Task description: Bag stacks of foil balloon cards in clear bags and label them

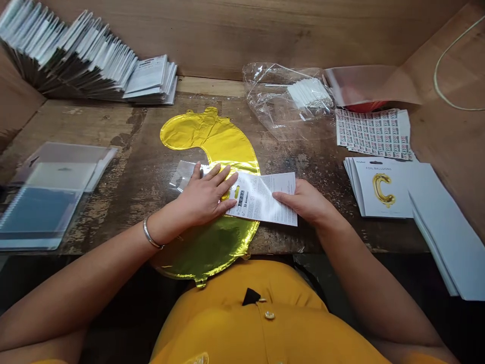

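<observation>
You're working at a scarred, dark wooden worktop (94, 121) with worn patches, boxed in by plywood walls (227, 35). A pale cord (443, 65) lies at the far right corner.

Fanned stacks of white cards (76, 65) fill the far left, and clear sleeves over a blue card (41, 207) lie nearer you on that side. Ahead sits a clear plastic bag of white sticks (308, 93), beside a sticker sheet (373, 134). To your right are printed foil-balloon cards (379, 187) and a white stack (443, 237) overhanging the worktop's edge.

The gold foil balloon (208, 139) lies flat in the middle, its lower lobe past the front edge. A printed leaflet (261, 197) crosses it, with a clear sleeve (182, 174) partly under your left hand (200, 197). Those left fingers (223, 177) are spread flat on the leaflet. Your right hand (303, 199) is at the leaflet's right end, fingers (282, 196) on it; you can't tell whether they pinch it.
</observation>
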`<state>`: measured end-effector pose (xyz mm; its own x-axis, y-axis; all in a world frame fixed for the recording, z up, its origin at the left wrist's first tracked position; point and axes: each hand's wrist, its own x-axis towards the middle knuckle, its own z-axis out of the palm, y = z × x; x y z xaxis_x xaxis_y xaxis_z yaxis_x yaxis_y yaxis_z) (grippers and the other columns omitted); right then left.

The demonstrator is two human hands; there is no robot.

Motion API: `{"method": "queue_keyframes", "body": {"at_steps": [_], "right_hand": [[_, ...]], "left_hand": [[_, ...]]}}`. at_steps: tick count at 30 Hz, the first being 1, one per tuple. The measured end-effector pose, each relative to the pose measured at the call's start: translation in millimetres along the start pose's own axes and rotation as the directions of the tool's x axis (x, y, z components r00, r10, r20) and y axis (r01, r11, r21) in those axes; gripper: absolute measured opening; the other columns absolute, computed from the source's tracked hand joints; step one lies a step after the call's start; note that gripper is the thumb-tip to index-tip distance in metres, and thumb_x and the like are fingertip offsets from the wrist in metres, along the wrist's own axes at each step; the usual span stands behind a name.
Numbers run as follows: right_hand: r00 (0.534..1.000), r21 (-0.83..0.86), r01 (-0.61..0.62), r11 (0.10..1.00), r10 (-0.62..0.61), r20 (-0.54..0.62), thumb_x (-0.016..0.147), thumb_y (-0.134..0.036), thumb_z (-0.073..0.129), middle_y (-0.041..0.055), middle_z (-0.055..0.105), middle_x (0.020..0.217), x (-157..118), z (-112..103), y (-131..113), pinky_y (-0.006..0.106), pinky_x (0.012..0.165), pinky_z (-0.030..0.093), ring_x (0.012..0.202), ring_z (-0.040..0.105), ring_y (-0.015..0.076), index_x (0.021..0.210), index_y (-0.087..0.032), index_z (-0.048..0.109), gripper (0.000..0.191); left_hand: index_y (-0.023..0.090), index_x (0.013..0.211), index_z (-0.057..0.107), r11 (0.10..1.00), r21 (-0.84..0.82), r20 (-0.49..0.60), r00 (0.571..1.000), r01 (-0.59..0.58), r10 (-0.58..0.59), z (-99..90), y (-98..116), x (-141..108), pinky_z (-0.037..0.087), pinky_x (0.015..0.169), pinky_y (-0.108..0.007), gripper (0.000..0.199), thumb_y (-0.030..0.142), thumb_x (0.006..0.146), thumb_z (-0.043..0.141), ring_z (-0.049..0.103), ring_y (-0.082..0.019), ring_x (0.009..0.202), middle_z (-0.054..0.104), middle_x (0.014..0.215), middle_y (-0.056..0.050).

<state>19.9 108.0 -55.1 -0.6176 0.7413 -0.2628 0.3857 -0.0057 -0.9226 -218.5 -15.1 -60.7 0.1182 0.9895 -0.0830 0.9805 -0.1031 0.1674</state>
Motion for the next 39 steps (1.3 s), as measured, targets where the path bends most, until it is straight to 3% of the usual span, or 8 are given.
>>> {"method": "queue_keyframes", "body": {"at_steps": [26, 28, 30, 32, 34, 35, 37, 39], "right_hand": [[0.982, -0.103, 0.142, 0.985, -0.153, -0.111, 0.074, -0.027, 0.062, 0.0098, 0.074, 0.094, 7, 34, -5, 0.041, 0.079, 0.055, 0.086, 0.069, 0.0274, 0.096, -0.012, 0.069, 0.028], [0.984, 0.000, 0.131, 0.991, -0.130, -0.125, 0.072, -0.031, 0.067, 0.0101, 0.074, 0.094, 6, 37, -5, 0.041, 0.077, 0.056, 0.085, 0.069, 0.0278, 0.096, -0.012, 0.069, 0.030], [0.979, 0.177, 0.124, 0.976, -0.092, -0.181, 0.070, -0.039, 0.072, 0.0105, 0.075, 0.095, 1, 37, -4, 0.041, 0.076, 0.057, 0.084, 0.070, 0.0278, 0.097, -0.012, 0.069, 0.037], [0.952, 0.347, 0.162, 0.924, -0.053, -0.301, 0.068, -0.045, 0.076, 0.0106, 0.075, 0.099, -5, 37, -3, 0.042, 0.076, 0.058, 0.084, 0.071, 0.0280, 0.098, -0.014, 0.069, 0.044], [0.905, 0.435, 0.234, 0.870, -0.031, -0.425, 0.067, -0.047, 0.078, 0.0106, 0.074, 0.103, -13, 38, -4, 0.044, 0.078, 0.059, 0.087, 0.071, 0.0287, 0.099, -0.015, 0.069, 0.046], [0.883, 0.444, 0.269, 0.854, -0.035, -0.468, 0.068, -0.047, 0.078, 0.0106, 0.074, 0.105, -17, 40, -6, 0.044, 0.081, 0.059, 0.090, 0.071, 0.0290, 0.100, -0.016, 0.069, 0.045], [0.858, 0.408, 0.323, 0.854, -0.082, -0.507, 0.074, -0.046, 0.075, 0.0107, 0.073, 0.108, -25, 44, -12, 0.044, 0.085, 0.058, 0.096, 0.070, 0.0289, 0.103, -0.016, 0.069, 0.042], [0.858, 0.326, 0.343, 0.881, -0.154, -0.490, 0.079, -0.045, 0.071, 0.0109, 0.073, 0.108, -35, 48, -19, 0.043, 0.088, 0.057, 0.099, 0.069, 0.0283, 0.104, -0.016, 0.070, 0.038]], "left_hand": [[0.026, 0.151, 0.026, 0.998, -0.038, 0.032, 0.998, -0.059, 0.060, -0.4, -18, 0, 0.003, 0.111, -0.067, 0.064, 0.055, 0.095, 0.037, 0.011, -0.038, 0.146, 0.018, 0.160, -0.012], [0.025, 0.148, 0.033, 0.991, -0.103, -0.035, 0.996, -0.085, 0.082, -8.1, -15, -3, 0.003, 0.111, -0.067, 0.069, 0.059, 0.090, 0.047, 0.013, -0.040, 0.146, 0.022, 0.159, -0.014], [0.025, 0.140, 0.046, 0.951, -0.283, -0.305, 0.952, -0.125, 0.035, -21.2, -5, -15, 0.008, 0.114, -0.063, 0.072, 0.061, 0.080, 0.062, 0.021, -0.040, 0.144, 0.032, 0.155, -0.014], [0.026, 0.128, 0.056, 0.819, -0.532, -0.659, 0.713, -0.217, -0.239, -35.5, 12, -32, 0.023, 0.115, -0.053, 0.063, 0.054, 0.074, 0.072, 0.037, -0.033, 0.137, 0.047, 0.144, -0.010], [0.027, 0.115, 0.060, 0.589, -0.728, -0.683, 0.431, -0.350, -0.589, -45.2, 34, -47, 0.043, 0.103, -0.040, 0.038, 0.046, 0.083, 0.067, 0.055, -0.022, 0.119, 0.061, 0.124, -0.005], [0.025, 0.108, 0.061, 0.422, -0.817, -0.570, 0.436, -0.393, -0.697, -47.3, 45, -52, 0.049, 0.093, -0.034, 0.028, 0.044, 0.087, 0.062, 0.061, -0.018, 0.107, 0.065, 0.112, -0.004], [0.019, 0.098, 0.063, -0.091, -0.929, -0.183, 0.659, -0.359, -0.730, -46.8, 64, -51, 0.054, 0.081, -0.030, 0.030, 0.046, 0.087, 0.063, 0.066, -0.017, 0.093, 0.068, 0.100, -0.006], [0.015, 0.095, 0.064, -0.472, -0.837, 0.090, 0.782, -0.276, -0.617, -43.3, 73, -39, 0.056, 0.076, -0.028, 0.039, 0.046, 0.074, 0.076, 0.068, -0.017, 0.087, 0.071, 0.098, -0.008]]}}
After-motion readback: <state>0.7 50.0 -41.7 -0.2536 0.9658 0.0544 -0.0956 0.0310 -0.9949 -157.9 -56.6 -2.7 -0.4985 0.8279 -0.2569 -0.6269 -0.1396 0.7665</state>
